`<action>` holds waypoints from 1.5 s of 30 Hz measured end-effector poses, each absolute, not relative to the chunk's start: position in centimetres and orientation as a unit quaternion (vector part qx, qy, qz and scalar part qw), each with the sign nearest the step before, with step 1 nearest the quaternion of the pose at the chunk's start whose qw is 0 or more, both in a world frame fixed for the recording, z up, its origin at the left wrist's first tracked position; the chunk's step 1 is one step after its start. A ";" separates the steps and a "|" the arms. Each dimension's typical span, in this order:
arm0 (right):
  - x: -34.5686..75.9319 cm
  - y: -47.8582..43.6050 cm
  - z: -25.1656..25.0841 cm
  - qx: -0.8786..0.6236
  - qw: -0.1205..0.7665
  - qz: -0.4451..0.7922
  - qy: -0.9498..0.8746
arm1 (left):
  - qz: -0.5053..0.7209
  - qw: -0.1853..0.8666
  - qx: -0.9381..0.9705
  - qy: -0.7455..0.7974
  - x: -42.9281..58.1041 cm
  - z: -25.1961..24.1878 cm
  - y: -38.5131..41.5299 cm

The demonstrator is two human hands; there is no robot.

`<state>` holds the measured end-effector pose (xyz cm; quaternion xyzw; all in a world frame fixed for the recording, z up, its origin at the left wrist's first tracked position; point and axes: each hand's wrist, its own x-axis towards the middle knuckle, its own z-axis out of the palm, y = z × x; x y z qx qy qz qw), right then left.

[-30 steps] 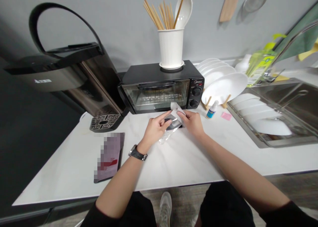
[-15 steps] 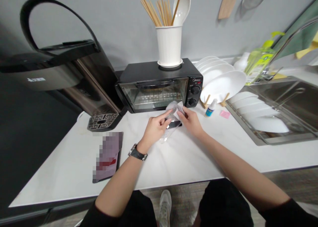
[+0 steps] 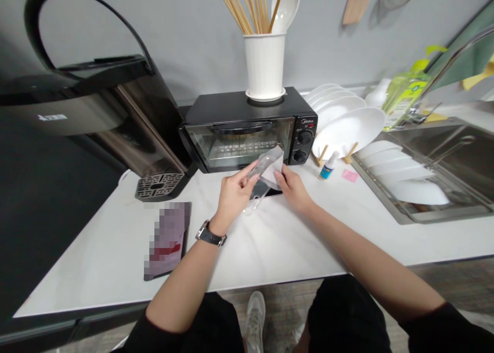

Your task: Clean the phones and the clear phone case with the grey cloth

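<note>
My left hand [image 3: 233,192], with a dark watch on its wrist, is closed on a clear phone case [image 3: 251,206] held tilted above the counter. Between the fingers of my right hand [image 3: 295,189] is a thin white wipe [image 3: 275,171], which lies against the upper part of the case. Under the case rests a dark phone [image 3: 273,192], mostly covered by it and by my hands. A small spray bottle [image 3: 327,168] with a blue label stands to the right of my right hand, beside a pink packet [image 3: 350,175].
Behind my hands is a black toaster oven [image 3: 247,106] bearing a white cup [image 3: 264,59] of chopsticks. A water dispenser [image 3: 127,121] and a partly blurred tablet-like object [image 3: 170,245] are at left. White plates [image 3: 347,131] and a sink [image 3: 409,220] are at right.
The wipe has spread out from a bunched shape and stands higher against the case. My left hand has shifted slightly left with the case. The view has tilted a little.
</note>
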<state>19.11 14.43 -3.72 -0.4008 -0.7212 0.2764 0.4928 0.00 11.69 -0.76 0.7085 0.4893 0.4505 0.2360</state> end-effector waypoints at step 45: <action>18.4 0.0 -4.1 -0.329 0.329 0.039 -0.884 | 0.388 0.314 0.711 0.495 0.4 -5.1 -0.2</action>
